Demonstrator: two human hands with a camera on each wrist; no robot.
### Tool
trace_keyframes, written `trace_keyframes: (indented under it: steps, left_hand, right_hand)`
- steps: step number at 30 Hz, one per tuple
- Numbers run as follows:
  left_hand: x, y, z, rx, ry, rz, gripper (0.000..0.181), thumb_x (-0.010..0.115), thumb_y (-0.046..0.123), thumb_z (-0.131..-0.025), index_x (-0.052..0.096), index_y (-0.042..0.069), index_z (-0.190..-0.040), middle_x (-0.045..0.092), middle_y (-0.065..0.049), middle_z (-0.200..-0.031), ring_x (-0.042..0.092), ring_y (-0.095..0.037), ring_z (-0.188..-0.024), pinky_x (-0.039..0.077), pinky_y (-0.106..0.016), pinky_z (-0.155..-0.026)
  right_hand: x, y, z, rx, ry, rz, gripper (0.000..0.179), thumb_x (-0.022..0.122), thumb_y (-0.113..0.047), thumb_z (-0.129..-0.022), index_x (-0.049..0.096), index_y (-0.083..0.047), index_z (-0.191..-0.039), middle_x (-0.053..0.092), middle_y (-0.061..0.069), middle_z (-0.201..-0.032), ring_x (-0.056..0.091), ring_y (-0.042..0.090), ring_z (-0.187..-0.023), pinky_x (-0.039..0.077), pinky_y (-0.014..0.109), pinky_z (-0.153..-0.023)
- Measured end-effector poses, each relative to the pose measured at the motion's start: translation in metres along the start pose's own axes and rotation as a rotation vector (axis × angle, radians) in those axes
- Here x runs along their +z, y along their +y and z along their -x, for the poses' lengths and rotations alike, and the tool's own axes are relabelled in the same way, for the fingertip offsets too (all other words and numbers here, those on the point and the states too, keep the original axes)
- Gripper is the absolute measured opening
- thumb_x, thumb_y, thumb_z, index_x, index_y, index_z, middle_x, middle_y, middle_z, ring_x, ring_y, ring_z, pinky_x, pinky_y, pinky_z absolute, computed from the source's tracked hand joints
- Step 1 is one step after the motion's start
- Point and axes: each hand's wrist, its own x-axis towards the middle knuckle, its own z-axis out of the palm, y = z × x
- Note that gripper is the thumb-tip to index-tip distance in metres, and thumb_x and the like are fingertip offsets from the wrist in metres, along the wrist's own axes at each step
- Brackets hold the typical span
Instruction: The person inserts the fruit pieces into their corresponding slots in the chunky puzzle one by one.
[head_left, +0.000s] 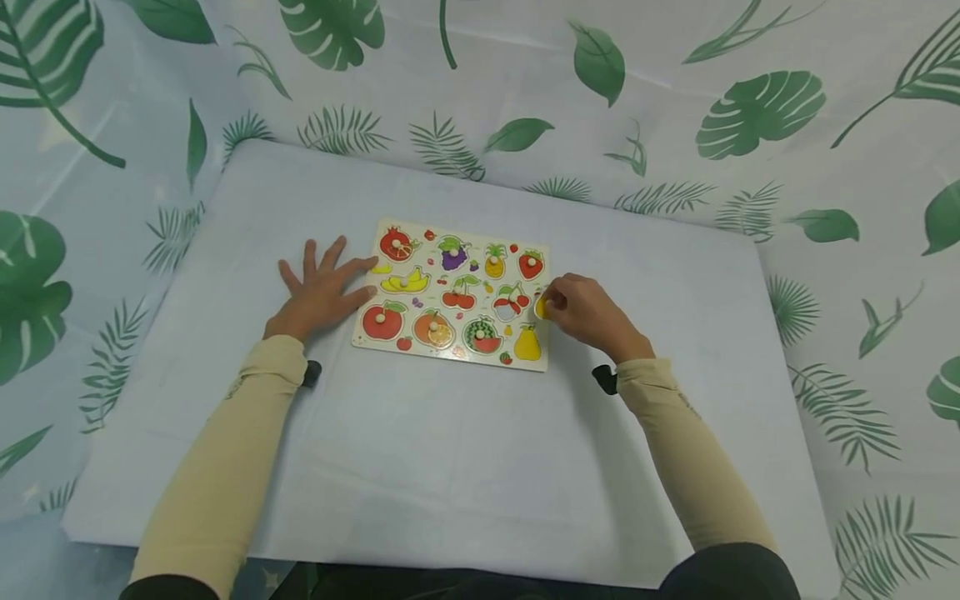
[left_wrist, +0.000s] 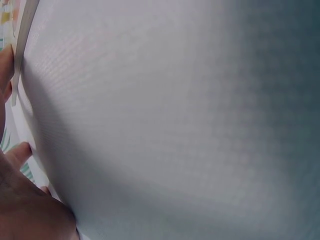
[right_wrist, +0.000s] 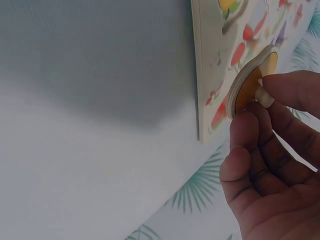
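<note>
A wooden fruit puzzle board (head_left: 450,357) lies flat on the white table, with knobbed fruit pieces set in it. My left hand (head_left: 318,292) has its fingers spread, and its thumb and index fingertip touch the board's left edge. Between thumb and fingers my right hand (head_left: 588,312) pinches the wooden knob of a yellow puzzle piece (right_wrist: 250,90) with a curved outline. This piece is held tilted above the table at the board's right edge. On the board's near right corner is a yellow pear (head_left: 527,343) with no knob visible. The left wrist view shows mostly tabletop.
The white-covered table (head_left: 450,467) stretches around the board on all sides. A leaf-patterned cloth (head_left: 660,108) hangs behind and beside it. Dark wrist-camera mounts sit on both wrists, near the beige sleeves (head_left: 232,450).
</note>
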Motion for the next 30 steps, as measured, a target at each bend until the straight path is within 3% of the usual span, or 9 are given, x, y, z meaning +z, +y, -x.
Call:
trace_keyframes:
  steps: [15, 30]
  left_hand:
    - [0.002, -0.001, -0.002, -0.005, 0.009, -0.002, 0.067, 0.060, 0.045, -0.107, 0.039, 0.024, -0.167, -0.004, -0.017, -0.179, -0.028, -0.048, -0.156, -0.025, -0.077, -0.110]
    - [0.001, 0.001, 0.000, -0.003, 0.015, 0.005, 0.066, 0.060, 0.045, -0.108, 0.039, 0.024, -0.167, -0.004, -0.017, -0.179, -0.028, -0.048, -0.157, -0.025, -0.077, -0.111]
  right_hand:
    - [0.029, -0.011, 0.016, -0.024, -0.057, -0.028, 0.011, 0.071, 0.000, -0.096, 0.073, 0.002, -0.107, 0.069, 0.011, -0.099, 0.062, 0.028, -0.090, 0.056, 0.041, -0.083]
    - [0.040, -0.017, 0.023, -0.060, -0.049, -0.017, 0.009, 0.074, 0.000, -0.094, 0.073, 0.002, -0.103, 0.068, 0.009, -0.094, 0.063, 0.025, -0.086, 0.056, 0.039, -0.078]
